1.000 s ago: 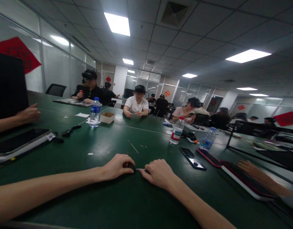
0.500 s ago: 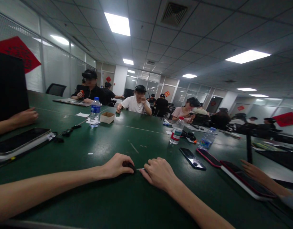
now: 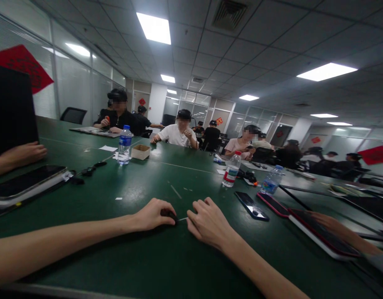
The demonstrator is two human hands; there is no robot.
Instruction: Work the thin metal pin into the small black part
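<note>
My left hand (image 3: 155, 214) rests low over the green table (image 3: 116, 265), its fingers curled round a small dark object (image 3: 169, 214). Most of that object is hidden by the fingers, so its kind is unclear. From it a thin pale rod or strip (image 3: 182, 219) runs to my right hand (image 3: 207, 220). The right thumb and forefinger are closed at the strip's far end, with the knuckles up. A small gap lies between the two hands. Both forearms reach in from the lower corners.
Beyond my hands stand a blue-labelled bottle (image 3: 124, 145), a small cardboard box (image 3: 141, 152) and a red-capped bottle (image 3: 232, 169). To the right lie a phone (image 3: 251, 206) and a co-worker's hand (image 3: 330, 226). Another phone (image 3: 28, 181) and a person's hand (image 3: 25, 153) are at left.
My right hand has turned slightly, its fingers lifting a little, and the strip slants up more towards it. My left hand has barely moved. At right, a dark bar has tipped down from upright.
</note>
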